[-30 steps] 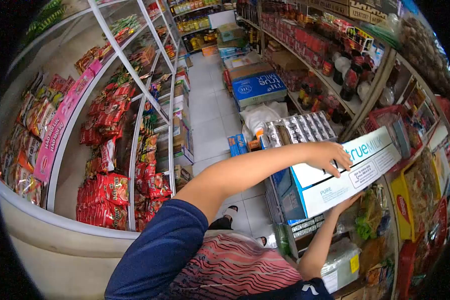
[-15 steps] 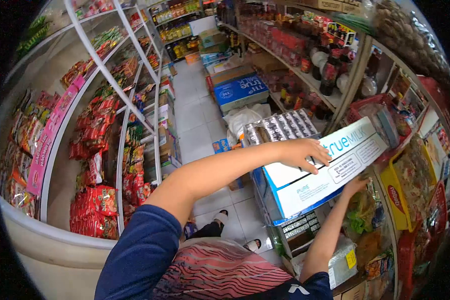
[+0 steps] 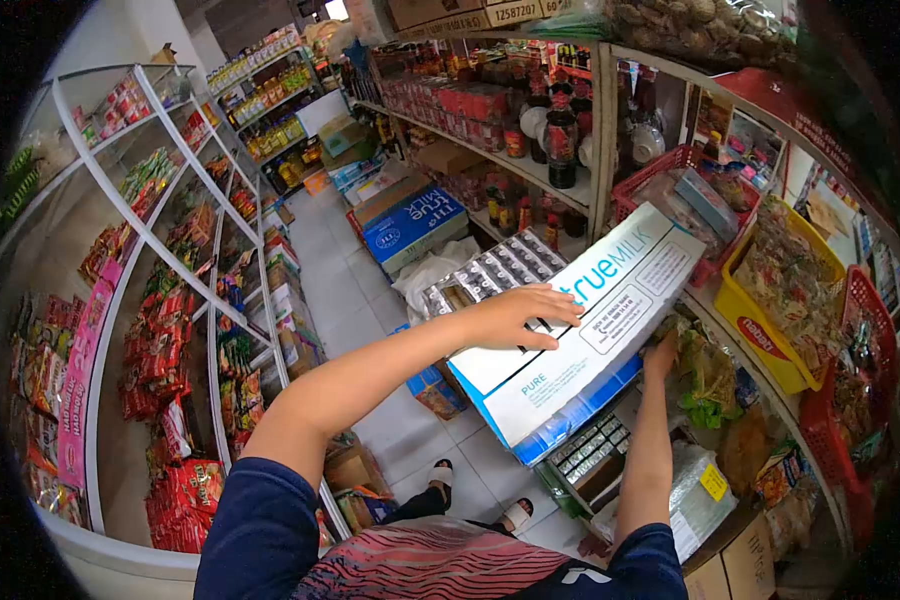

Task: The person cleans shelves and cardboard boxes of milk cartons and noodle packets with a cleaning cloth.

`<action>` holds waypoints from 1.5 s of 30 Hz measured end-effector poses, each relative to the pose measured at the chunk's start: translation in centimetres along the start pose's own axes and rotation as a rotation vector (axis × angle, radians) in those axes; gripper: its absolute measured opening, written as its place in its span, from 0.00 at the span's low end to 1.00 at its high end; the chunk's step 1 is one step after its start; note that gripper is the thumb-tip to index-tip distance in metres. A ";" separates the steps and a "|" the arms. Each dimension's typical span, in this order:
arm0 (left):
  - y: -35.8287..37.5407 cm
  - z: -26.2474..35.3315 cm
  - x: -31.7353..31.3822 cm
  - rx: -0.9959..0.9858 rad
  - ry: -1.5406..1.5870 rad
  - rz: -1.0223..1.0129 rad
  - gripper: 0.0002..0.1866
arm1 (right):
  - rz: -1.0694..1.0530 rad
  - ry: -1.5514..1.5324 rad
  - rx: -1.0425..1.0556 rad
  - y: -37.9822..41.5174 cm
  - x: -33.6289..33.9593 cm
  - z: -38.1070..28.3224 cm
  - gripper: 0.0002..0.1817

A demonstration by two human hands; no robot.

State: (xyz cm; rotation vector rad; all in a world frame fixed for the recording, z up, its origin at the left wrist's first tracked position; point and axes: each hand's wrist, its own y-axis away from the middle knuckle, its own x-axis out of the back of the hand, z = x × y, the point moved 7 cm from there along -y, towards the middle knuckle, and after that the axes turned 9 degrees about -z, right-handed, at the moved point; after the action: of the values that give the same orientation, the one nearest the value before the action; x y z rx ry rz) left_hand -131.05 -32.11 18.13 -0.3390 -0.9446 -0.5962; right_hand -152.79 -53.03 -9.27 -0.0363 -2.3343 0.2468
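Observation:
A white and blue milk carton (image 3: 595, 330) marked "true MILK" and "PURE" lies slanted in front of me, on top of other stacked goods. My left hand (image 3: 525, 318) rests on its upper face, fingers spread, beside a small dark gap. My right hand (image 3: 660, 356) is at the carton's right edge, low down; its fingers are mostly hidden, so their grip does not show. Just beyond the carton sits a shrink-wrapped pack (image 3: 500, 270) with rows of dark and silver pieces. Beneath its near end is a tray of small packs (image 3: 595, 448).
Glass-fronted shelves (image 3: 150, 240) of snack packets line the left. A blue milk box (image 3: 410, 225) stands along the tiled aisle (image 3: 370, 280). On the right are a red basket (image 3: 670, 165), a yellow basket (image 3: 770, 335), bagged greens (image 3: 705, 375) and a plastic-wrapped bundle (image 3: 700, 510).
The view has turned, so the shelves and carton appear farther left. Both hands stay at the carton, the left on top and the right at its edge.

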 end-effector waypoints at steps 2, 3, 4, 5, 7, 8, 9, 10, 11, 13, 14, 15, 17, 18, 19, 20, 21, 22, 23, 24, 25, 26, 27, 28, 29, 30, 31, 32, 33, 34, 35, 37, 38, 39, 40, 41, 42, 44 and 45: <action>0.0 0.0 0.0 -0.001 -0.006 0.003 0.22 | -0.008 0.048 0.009 1.2 -0.4 0.7 0.31; 0.1 0.0 0.0 0.004 -0.011 0.009 0.22 | -0.020 0.093 0.020 2.0 -0.5 0.3 0.30; 0.1 0.1 0.1 -0.004 -0.009 0.016 0.22 | -0.065 0.002 0.031 2.8 -0.3 -0.4 0.28; 0.1 0.1 0.1 0.001 -0.008 0.014 0.22 | -0.066 -0.009 0.073 4.2 0.1 -1.5 0.27; 0.3 0.1 0.1 -0.002 0.001 0.018 0.22 | -0.020 -0.067 0.182 7.9 0.8 -3.4 0.25; 0.3 0.0 0.0 -0.008 -0.005 0.021 0.22 | 0.029 -0.114 0.249 10.0 1.1 -4.7 0.25; 0.2 -0.1 0.0 -0.017 -0.011 0.022 0.22 | -0.092 -0.209 0.152 12.1 1.9 -6.3 0.26; 0.3 0.2 0.1 -0.014 -0.015 0.022 0.22 | -0.084 -0.252 0.164 14.6 2.9 -8.2 0.26; 0.3 0.3 0.1 -0.035 -0.013 0.024 0.22 | -0.094 -0.244 0.198 16.4 1.9 -7.9 0.27; 0.3 0.0 0.1 -0.053 0.008 0.046 0.21 | -0.181 -0.239 0.224 20.1 1.2 -8.8 0.27; 0.3 -0.2 -0.1 -0.060 0.002 0.046 0.22 | -0.192 -0.239 0.280 22.0 3.0 -11.8 0.28; 0.3 -0.1 -0.1 -0.081 0.004 0.047 0.22 | -0.230 -0.215 0.231 23.9 1.1 -9.9 0.28; 0.4 -0.2 0.1 -0.075 0.009 0.068 0.21 | -0.256 -0.264 0.232 26.7 2.3 -12.0 0.26; 0.5 -0.2 0.1 -0.084 0.017 0.068 0.22 | -0.342 -0.199 0.216 27.6 2.1 -12.0 0.24; 0.5 -0.2 0.1 -0.106 0.021 0.066 0.22 | -0.426 -0.134 0.197 28.4 1.7 -12.0 0.22; 0.6 -0.3 0.0 -0.124 0.029 0.083 0.22 | -0.410 -0.122 0.186 29.0 2.1 -11.9 0.22; 0.6 -0.5 0.0 -0.144 0.036 0.100 0.22 | -0.538 -0.091 0.163 29.5 1.5 -11.7 0.19; 0.6 -0.7 -0.1 -0.145 0.053 0.094 0.22 | -0.663 -0.062 0.139 29.8 1.1 -12.0 0.17; 0.8 -0.6 0.0 -0.173 0.069 0.114 0.21 | -0.641 -0.054 0.128 29.5 2.0 -12.4 0.17; 0.8 -0.8 0.0 -0.184 0.093 0.118 0.20 | -0.721 -0.135 -0.008 29.6 2.6 -12.4 0.16; 0.9 -1.0 -0.1 -0.196 0.118 0.122 0.19 | -0.795 -0.220 -0.144 29.8 3.0 -12.3 0.15; 1.0 -1.2 -0.1 -0.200 0.154 0.124 0.16 | -0.597 -0.297 -0.091 28.9 4.7 -12.6 0.15; 1.0 -1.4 -0.1 -0.219 0.190 0.160 0.15 | -0.399 -0.369 -0.037 28.3 6.4 -13.0 0.15; 1.0 -1.6 -0.3 -0.225 0.203 0.153 0.15 | -0.326 -0.417 -0.098 27.5 9.1 -15.5 0.15; 0.9 -1.8 -0.4 -0.230 0.216 0.144 0.16 | -0.253 -0.465 -0.158 26.2 12.0 -18.6 0.16; 0.9 -1.7 -0.2 -0.251 0.222 0.132 0.16 | -0.097 -0.536 -0.120 25.3 13.8 -19.7 0.16; 1.2 -1.3 0.3 -0.242 0.222 0.160 0.16 | 0.061 -0.601 -0.081 24.7 15.4 -20.9 0.17; 1.6 -0.9 0.7 -0.233 0.224 0.185 0.17 | 0.154 -0.637 -0.059 24.1 17.0 -24.1 0.17; 2.1 -0.2 1.0 -0.254 0.236 0.170 0.17 | 0.247 -0.670 -0.035 23.5 18.4 -27.2 0.17; 2.9 0.8 1.7 -0.332 0.284 0.194 0.18 | 0.251 -0.598 0.039 22.9 19.1 -29.0 0.17; 3.6 1.6 2.4 -0.410 0.330 0.219 0.20 | 0.252 -0.525 0.113 22.3 19.6 -30.8 0.16; 5.7 3.9 2.4 -0.566 0.497 0.192 0.31 | 0.261 -0.618 0.106 22.5 19.2 -35.9 0.17; 6.8 4.1 2.3 -0.544 0.638 0.211 0.32 | 0.181 -0.598 0.084 22.5 18.4 -37.8 0.18; 7.6 3.9 1.9 -0.516 0.778 0.229 0.34 | 0.101 -0.580 0.061 22.5 17.4 -39.0 0.19; 7.7 2.5 1.4 -0.459 0.855 0.310 0.35 | -0.006 -0.645 0.131 22.2 16.3 -39.7 0.21; 8.0 0.6 1.3 -0.346 1.005 0.378 0.31 | -0.114 -0.708 0.203 22.1 15.2 -40.5 0.23; 8.1 -1.9 0.7 -0.301 1.037 0.408 0.28 | -0.167 -0.733 0.219 22.0 14.6 -41.2 0.25; 9.6 -5.9 0.9 -0.232 1.100 0.534 0.22 | -0.117 -0.413 0.268 21.7 13.8 -41.6 0.23; 10.7 -7.3 1.5 -0.206 1.128 0.627 0.20 | -0.079 -0.247 0.265 21.6 13.5 -42.1 0.22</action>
State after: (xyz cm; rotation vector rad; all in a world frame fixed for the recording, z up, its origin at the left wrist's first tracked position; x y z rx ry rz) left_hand -119.07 -27.97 15.21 -0.3833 0.3191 -0.2163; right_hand -133.27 -23.44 24.90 0.2281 -2.5198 0.5454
